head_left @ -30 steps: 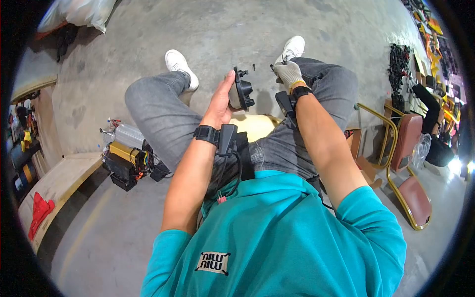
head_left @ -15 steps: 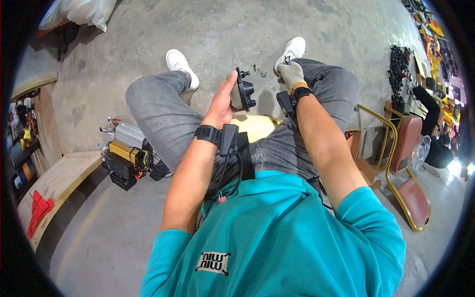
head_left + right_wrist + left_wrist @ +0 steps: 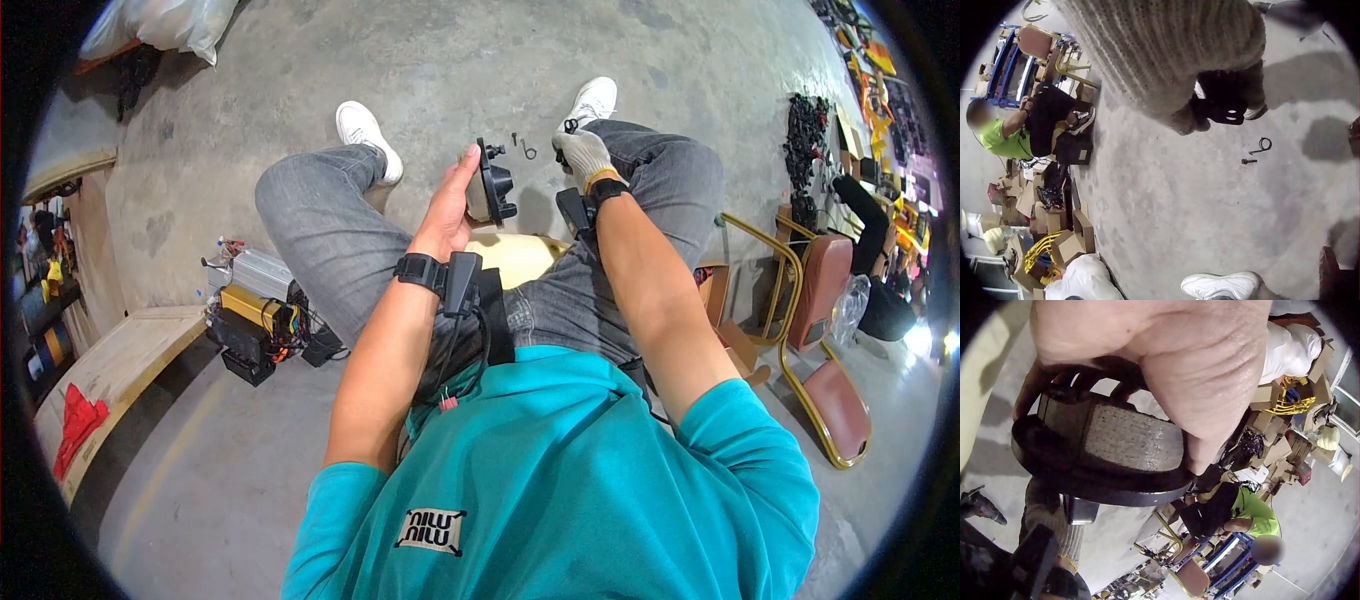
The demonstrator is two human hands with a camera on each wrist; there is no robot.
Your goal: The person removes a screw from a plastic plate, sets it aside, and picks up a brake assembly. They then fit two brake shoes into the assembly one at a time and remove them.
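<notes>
My bare left hand (image 3: 447, 205) grips a black plastic part (image 3: 495, 185) with a flat rounded base and protruding pegs. In the left wrist view, this part shows a rough grey panel (image 3: 1132, 440) along one side, the thumb at one end and fingers at the other. My right hand (image 3: 588, 155), in a knitted glove, pinches a small black piece (image 3: 1229, 107) with two holes; the glove hides much of it. On the floor between the hands lie a thin wire spring (image 3: 1260, 147) and a small dark screw (image 3: 1249, 162), close together.
Between my legs is a pale yellow surface (image 3: 515, 255). A silver and gold device with wires (image 3: 255, 305) sits at the left, near a low bench (image 3: 130, 350). On the right stands a gold-framed chair (image 3: 825, 285); another person (image 3: 1010, 134) sits farther off among boxes.
The wire spring has appeared on the floor beside the screw. My gloved right hand has shifted slightly, with the small black piece now showing above its fingers. The left hand keeps its hold.
</notes>
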